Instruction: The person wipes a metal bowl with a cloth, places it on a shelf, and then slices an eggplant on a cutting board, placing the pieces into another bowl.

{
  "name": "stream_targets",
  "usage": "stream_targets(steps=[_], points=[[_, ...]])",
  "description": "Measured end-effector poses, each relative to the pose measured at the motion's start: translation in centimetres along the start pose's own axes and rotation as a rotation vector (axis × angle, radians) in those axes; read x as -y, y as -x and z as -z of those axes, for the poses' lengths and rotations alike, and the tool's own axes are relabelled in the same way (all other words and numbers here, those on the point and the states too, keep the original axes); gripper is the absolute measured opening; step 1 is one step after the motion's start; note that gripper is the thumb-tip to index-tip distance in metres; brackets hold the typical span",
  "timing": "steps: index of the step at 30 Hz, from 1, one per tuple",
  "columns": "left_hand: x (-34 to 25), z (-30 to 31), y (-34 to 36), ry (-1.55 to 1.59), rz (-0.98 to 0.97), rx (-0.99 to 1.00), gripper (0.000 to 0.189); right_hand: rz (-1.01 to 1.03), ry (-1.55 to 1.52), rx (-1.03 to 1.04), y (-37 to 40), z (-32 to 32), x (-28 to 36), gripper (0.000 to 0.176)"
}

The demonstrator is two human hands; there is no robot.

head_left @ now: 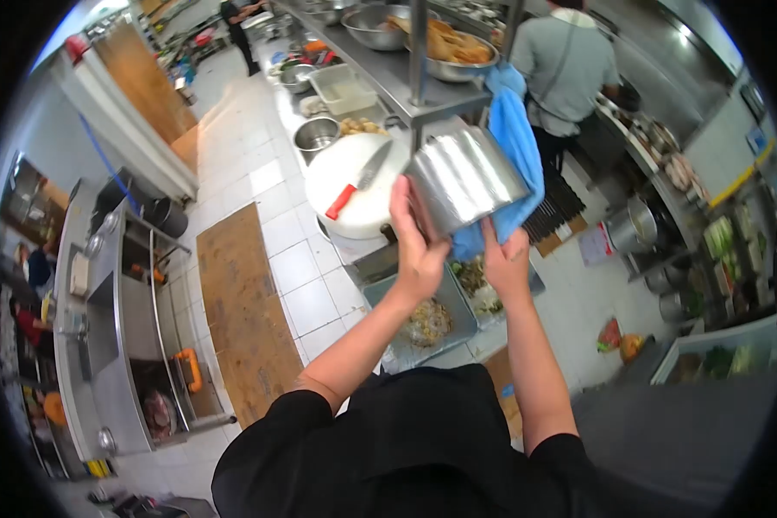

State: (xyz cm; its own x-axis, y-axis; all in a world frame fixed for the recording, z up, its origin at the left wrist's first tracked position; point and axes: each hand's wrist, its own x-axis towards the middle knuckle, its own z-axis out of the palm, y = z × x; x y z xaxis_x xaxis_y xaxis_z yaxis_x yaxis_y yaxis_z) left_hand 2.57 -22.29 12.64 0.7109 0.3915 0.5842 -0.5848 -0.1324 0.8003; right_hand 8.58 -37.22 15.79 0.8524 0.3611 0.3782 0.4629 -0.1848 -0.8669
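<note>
I hold a rectangular stainless steel container (466, 177) up in front of me, tilted. My left hand (417, 246) grips its lower left edge. My right hand (505, 259) presses a blue cloth (516, 142) against its right side and underside. Behind the container lies a round white cutting board (350, 194) with a red-handled knife (360, 181) on it. Below my hands sit trays with food scraps (432, 319).
A steel counter (380, 73) runs back with bowls, a white tub (344, 88) and a pot (316, 134). A person in a grey shirt (565, 65) stands at the right. Another person stands far back. A sink unit (112, 319) lines the left; a wooden floor mat (246, 319) lies between.
</note>
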Motion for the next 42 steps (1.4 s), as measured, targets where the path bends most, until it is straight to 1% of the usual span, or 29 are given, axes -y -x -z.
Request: stream_targets(steps=[2,4,6,7,8,10,11,12,13,14,16,17,18,20,21,22,23,24,26,27,29,30,32,34,35,36,38,40,42], points=[[1.4,-0.6,-0.1,-0.100,-0.057,-0.015,0.113,0.214,-0.055,-0.184,-0.9,-1.4,-1.1,0.016],[2.3,-1.7,-0.2,-0.087,-0.076,-0.028,0.109,0.128,-0.142,-0.018,-1.3,-2.0,-3.2,0.021],[2.1,-2.8,-0.2,-0.211,-0.076,-0.189,0.114,0.095,-0.449,0.109,-1.6,-3.2,-5.0,0.036],[1.2,-3.2,-0.3,-0.300,-0.135,-0.142,0.119,0.167,-0.274,0.308,-2.1,-2.9,-7.9,0.053],[0.7,-3.7,-0.3,-0.391,-0.190,-0.098,0.124,0.369,-0.109,0.405,-2.9,-2.3,-9.2,0.058],[0.3,-4.8,-0.1,-0.329,-0.129,-0.164,0.133,0.440,-0.262,0.582,-4.6,-0.6,-5.2,0.055],[-1.1,-5.8,-0.1,-0.144,-0.001,-0.219,0.136,0.472,-0.296,0.638,-4.7,-0.1,-5.9,0.055],[-1.9,-6.8,-0.3,0.050,0.112,-0.273,0.140,0.360,-0.416,0.702,-4.6,0.4,-7.0,0.053],[-1.4,-7.6,-0.5,0.088,0.080,-0.388,0.132,0.233,-0.524,0.760,-4.9,0.9,-7.7,0.051],[-0.6,-8.1,-0.1,0.060,0.061,-0.427,0.132,0.250,-0.544,0.804,-5.3,1.4,-7.9,0.051],[1.3,-8.7,1.0,0.578,0.119,-0.394,0.127,0.507,-0.560,0.911,-5.5,2.3,-7.6,0.052],[1.9,-8.6,1.7,0.693,0.181,-0.344,0.124,0.626,-0.567,0.954,-5.3,3.0,-7.6,0.053],[1.0,-9.1,1.6,0.683,0.170,-0.366,0.124,0.630,-0.579,0.976,-5.6,3.2,-7.5,0.053],[-2.5,-10.4,0.4,0.501,0.318,-0.490,0.124,0.934,-0.425,0.887,-7.1,2.5,-6.5,0.059],[-5.1,-10.8,0.0,0.338,0.459,-0.496,0.122,0.906,-0.342,1.000,-8.2,2.1,-6.8,0.063],[-5.5,-11.6,-0.3,0.335,0.451,-0.502,0.122,0.877,-0.257,1.106,-9.3,2.1,-7.1,0.068],[-5.5,-12.5,-0.6,0.274,0.313,-0.485,0.124,0.980,-0.215,0.963,-9.8,2.6,-7.4,0.066],[-5.6,-12.9,-0.5,0.212,0.181,-0.465,0.126,0.704,-0.139,1.208,-10.1,3.6,-5.8,0.064],[-5.2,-11.5,0.3,0.256,0.199,-0.396,0.122,0.473,-0.731,1.057,-7.2,4.3,-6.0,0.076],[-4.3,-11.1,0.6,0.306,0.141,-0.390,0.123,0.475,-0.734,1.061,-6.0,4.1,-6.4,0.076],[-0.6,-10.0,1.5,0.539,0.078,-0.323,0.123,0.126,-1.184,0.983,-3.5,4.1,-8.3,0.092],[-2.0,-10.9,1.5,0.540,0.078,-0.332,0.123,0.119,-1.183,0.990,-3.5,4.2,-8.4,0.092],[-5.9,-13.2,0.0,0.417,0.285,-0.497,0.120,0.710,-0.569,0.987,-6.3,3.5,-8.1,0.083],[-5.1,-15.4,0.4,0.263,0.216,-0.585,0.116,0.795,-0.176,1.037,-9.3,3.7,-9.6,0.080],[-5.2,-16.4,0.9,0.202,0.184,-0.561,0.113,0.649,-0.320,1.047,-9.5,4.3,-9.9,0.080],[-5.4,-17.0,1.2,0.133,0.151,-0.534,0.111,0.661,-0.328,1.065,-9.3,5.5,-8.6,0.080],[-3.9,-16.3,2.2,0.071,0.174,-0.613,0.121,0.008,-1.084,1.216,-8.1,8.2,-5.7,0.082],[-3.4,-16.5,2.1,0.068,0.021,-0.652,0.145,-0.069,-1.292,1.271,-6.0,9.3,-6.2,0.078],[-3.2,-15.5,2.0,-0.207,-0.132,-0.637,0.160,0.279,-1.045,1.166,-6.0,7.4,-9.7,0.082]])
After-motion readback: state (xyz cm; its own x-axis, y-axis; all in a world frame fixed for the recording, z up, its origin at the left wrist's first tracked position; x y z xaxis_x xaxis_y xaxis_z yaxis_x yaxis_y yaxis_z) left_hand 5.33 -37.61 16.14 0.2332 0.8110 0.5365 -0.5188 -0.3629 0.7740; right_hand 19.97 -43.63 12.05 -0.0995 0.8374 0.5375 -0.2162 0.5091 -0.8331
